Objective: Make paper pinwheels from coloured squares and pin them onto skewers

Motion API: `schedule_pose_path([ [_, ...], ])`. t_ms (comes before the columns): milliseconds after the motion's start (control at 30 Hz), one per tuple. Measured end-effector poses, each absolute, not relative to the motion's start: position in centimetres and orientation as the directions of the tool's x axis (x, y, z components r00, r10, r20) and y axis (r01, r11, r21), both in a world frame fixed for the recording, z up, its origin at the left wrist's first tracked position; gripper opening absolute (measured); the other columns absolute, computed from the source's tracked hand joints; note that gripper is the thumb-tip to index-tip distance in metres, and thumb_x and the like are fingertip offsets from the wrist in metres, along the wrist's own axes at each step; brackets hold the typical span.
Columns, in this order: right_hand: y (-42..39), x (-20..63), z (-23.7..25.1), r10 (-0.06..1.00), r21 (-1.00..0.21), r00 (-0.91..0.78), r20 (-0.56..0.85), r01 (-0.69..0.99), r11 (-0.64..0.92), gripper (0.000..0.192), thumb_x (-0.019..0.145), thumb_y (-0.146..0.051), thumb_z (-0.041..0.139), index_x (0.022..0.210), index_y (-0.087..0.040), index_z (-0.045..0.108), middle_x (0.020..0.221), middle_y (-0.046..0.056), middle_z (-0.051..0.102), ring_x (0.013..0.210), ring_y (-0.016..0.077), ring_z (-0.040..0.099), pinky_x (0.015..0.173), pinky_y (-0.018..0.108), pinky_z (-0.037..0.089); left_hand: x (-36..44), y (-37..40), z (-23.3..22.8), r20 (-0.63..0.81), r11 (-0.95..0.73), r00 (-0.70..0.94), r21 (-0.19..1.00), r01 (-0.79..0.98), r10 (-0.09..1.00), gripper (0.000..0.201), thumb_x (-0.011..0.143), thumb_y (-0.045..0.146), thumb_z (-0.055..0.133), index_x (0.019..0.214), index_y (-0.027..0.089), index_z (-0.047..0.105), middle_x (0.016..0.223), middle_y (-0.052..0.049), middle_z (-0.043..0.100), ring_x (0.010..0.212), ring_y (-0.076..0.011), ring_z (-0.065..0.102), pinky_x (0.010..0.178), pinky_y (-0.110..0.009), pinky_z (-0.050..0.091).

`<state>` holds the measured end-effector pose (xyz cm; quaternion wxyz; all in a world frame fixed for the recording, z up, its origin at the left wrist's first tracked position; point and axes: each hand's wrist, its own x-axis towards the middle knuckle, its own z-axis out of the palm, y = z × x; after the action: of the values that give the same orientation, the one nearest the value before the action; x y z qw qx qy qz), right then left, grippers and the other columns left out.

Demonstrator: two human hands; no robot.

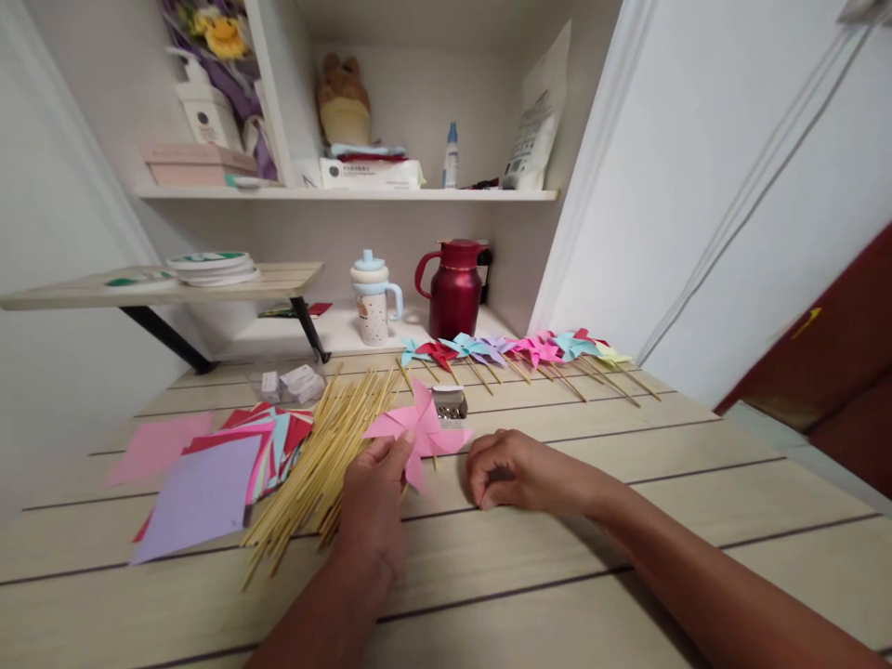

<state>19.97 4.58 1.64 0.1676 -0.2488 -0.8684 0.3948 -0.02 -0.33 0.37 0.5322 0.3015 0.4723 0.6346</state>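
- Fingers of the left hand (373, 506) pinch the pale-pink folded-paper pinwheel (420, 429) by its lower left part.
- Fingers of the right hand (512, 469) curled, thumb and fingertips brought close together, low over the pale wood-plank counter (544, 585); can't tell if something tiny is gripped.
- Pinwheel sits between the hands, its right blade tip just beside the right hand. A bit of stick shows under it; can't tell if attached.
- Small open cardboard box with shiny metal bits (452, 424) right behind the pinwheel.
- Loose pile of thin yellowish wooden sticks (324, 455) left of the left hand; fanned stack of coloured square paper sheets (199, 497) further left.
- Row of multicoloured paper pinwheels on sticks (536, 350) along the back, well apart from the hands.
- Step in hand, judging by this: assembly, blades already folded in, mounting probably under way.
- Next move likely calls for a steady left pinch, blades uncrushed, and precise right fingertips at the pinwheel's centre.
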Motion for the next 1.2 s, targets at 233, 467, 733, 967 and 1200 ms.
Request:
schedule_pose_path([
  [233,3.8,19.9,3.8,0.734,-0.843,-0.627,0.262,0.222,0.491,0.015,0.083,-0.031,0.07,0.076,-0.018,0.07,0.088,0.006,0.068,0.086,0.0207,0.063,0.083,0.033,0.047,-0.2,-0.2,0.3,-0.036,-0.087,-0.389,0.952,-0.293,0.921,0.025,0.064,0.039,0.079,0.068,0.016,0.069,0.063,0.002,0.061,0.061,-0.0123,0.052,0.06,-0.023,0.039],
  [467,3.3,19.1,3.4,0.86,-0.916,-0.383,0.337,0.08,0.394,0.016,0.079,-0.033,0.073,0.073,-0.02,0.067,0.089,0.004,0.066,0.089,0.021,0.061,0.085,0.034,0.045,0.4,-0.5,1.0,-0.001,-0.113,-0.466,0.969,-0.218,0.885,0.017,0.066,0.033,0.075,0.066,0.016,0.07,0.062,0.002,0.064,0.059,-0.0121,0.053,0.058,-0.023,0.039],
  [733,2.6,18.0,3.3,0.86,-0.906,-0.366,0.356,0.093,0.414,0.013,0.078,-0.034,0.075,0.075,-0.022,0.071,0.123,0.006,0.058,0.119,0.0264,0.052,0.106,0.042,0.035,1.1,-0.9,1.5,0.047,-0.139,-0.417,0.971,-0.193,0.908,0.018,0.067,0.033,0.076,0.066,0.018,0.068,0.06,0.003,0.062,0.056,-0.0119,0.05,0.056,-0.023,0.037],
  [967,2.2,17.6,3.4,0.859,-0.898,-0.349,0.374,0.096,0.43,0.009,0.079,-0.03,0.074,0.075,-0.023,0.071,0.125,0.005,0.056,0.122,0.0258,0.049,0.108,0.041,0.032,1.3,-1.3,1.4,0.035,-0.104,-0.368,0.98,-0.17,0.929,0.022,0.07,0.033,0.075,0.059,0.016,0.064,0.056,0.004,0.055,0.055,-0.0102,0.044,0.054,-0.021,0.034],
  [1200,1.7,17.1,3.4,0.861,-0.899,-0.353,0.367,0.106,0.426,0.01,0.08,-0.03,0.074,0.074,-0.022,0.072,0.114,0.006,0.062,0.113,0.0242,0.056,0.101,0.038,0.037,1.6,-1.2,0.8,0.071,-0.116,-0.349,0.987,-0.11,0.934,0.02,0.073,0.035,0.073,0.067,0.017,0.069,0.062,0.003,0.058,0.061,-0.0118,0.046,0.058,-0.022,0.037],
])
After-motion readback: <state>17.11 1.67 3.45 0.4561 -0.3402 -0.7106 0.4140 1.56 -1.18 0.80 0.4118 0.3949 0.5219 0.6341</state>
